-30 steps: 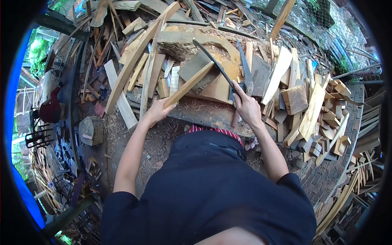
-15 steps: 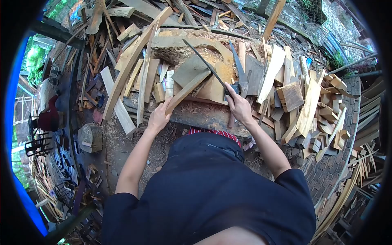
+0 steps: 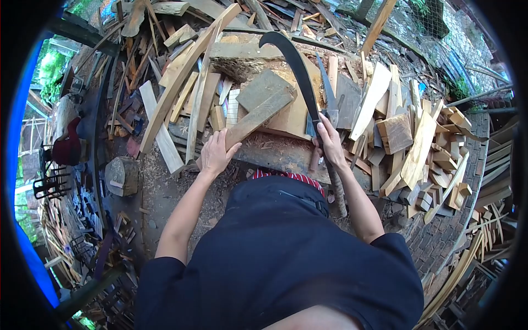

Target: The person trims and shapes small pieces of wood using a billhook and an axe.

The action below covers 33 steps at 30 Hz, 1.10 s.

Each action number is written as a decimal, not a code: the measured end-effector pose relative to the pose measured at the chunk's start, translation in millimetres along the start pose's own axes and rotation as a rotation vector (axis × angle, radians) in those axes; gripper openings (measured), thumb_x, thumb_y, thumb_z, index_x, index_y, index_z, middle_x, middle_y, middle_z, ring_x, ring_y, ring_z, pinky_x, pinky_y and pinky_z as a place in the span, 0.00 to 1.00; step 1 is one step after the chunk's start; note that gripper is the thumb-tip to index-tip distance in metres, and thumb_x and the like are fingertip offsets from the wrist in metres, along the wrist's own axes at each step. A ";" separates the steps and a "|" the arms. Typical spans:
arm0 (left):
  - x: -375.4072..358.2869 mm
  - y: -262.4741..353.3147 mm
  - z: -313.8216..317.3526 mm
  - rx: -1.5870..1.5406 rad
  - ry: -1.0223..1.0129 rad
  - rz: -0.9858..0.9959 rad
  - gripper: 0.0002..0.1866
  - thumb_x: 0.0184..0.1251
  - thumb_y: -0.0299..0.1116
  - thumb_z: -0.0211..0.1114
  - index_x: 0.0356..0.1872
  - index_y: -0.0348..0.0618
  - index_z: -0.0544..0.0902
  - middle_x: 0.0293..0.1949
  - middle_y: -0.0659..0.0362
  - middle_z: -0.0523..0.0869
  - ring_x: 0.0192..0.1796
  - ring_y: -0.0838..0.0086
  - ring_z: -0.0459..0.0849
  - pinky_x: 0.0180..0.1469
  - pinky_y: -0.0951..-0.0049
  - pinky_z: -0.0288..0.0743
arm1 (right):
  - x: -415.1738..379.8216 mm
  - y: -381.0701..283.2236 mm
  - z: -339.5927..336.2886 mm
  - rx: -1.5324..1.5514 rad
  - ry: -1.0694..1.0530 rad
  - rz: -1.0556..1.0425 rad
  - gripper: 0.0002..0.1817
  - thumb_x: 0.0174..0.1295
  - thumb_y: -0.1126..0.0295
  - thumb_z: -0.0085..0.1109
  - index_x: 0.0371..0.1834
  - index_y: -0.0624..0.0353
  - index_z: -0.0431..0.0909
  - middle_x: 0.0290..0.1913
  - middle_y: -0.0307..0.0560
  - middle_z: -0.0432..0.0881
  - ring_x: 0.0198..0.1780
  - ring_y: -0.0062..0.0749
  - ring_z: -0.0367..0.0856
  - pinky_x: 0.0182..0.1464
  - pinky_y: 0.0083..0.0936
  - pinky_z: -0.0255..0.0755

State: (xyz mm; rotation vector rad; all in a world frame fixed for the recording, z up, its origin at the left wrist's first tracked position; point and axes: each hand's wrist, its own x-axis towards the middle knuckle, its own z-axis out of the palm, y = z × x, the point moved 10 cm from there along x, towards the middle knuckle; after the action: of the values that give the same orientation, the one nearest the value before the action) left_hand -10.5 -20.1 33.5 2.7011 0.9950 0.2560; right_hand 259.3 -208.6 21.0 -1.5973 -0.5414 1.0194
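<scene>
My left hand (image 3: 215, 152) is closed round the near end of a flat wooden board (image 3: 257, 116), whose far end rests on or just over a grey-faced wood block (image 3: 265, 89). In my right hand (image 3: 330, 140) is a billhook (image 3: 300, 69) with a long dark blade that ends in a hook. Its blade points up and away from me, and its long handle runs down past my wrist. Behind the billhook, a saw blade (image 3: 325, 82) stands among the wood pieces. A large pale wood block (image 3: 289, 118) lies beneath the board.
Long curved timbers (image 3: 184, 77) lean at the left of the work spot. Cut wood blocks (image 3: 394, 133) are heaped on the right, beside a brick strip (image 3: 440, 242). A short log (image 3: 121, 176) stands on the ground at the left.
The billhook has turned from slanting left across the board to nearly upright, showing its broad side. My right hand has shifted slightly right; my left hand still holds the board.
</scene>
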 end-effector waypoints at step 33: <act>13.4 17.1 -29.6 0.015 -0.027 0.045 0.22 0.66 0.36 0.66 0.60 0.55 0.75 0.35 0.53 0.87 0.35 0.53 0.88 0.35 0.54 0.80 | -24.5 -82.6 -1.8 -0.480 0.228 -0.372 0.28 0.74 0.59 0.54 0.76 0.35 0.63 0.34 0.47 0.88 0.26 0.30 0.85 0.30 0.32 0.78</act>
State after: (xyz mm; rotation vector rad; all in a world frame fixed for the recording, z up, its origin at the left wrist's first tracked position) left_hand 2.7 -18.8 67.8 2.7353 0.9324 0.2208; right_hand 261.8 -205.3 107.2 -1.9049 -0.9324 0.4365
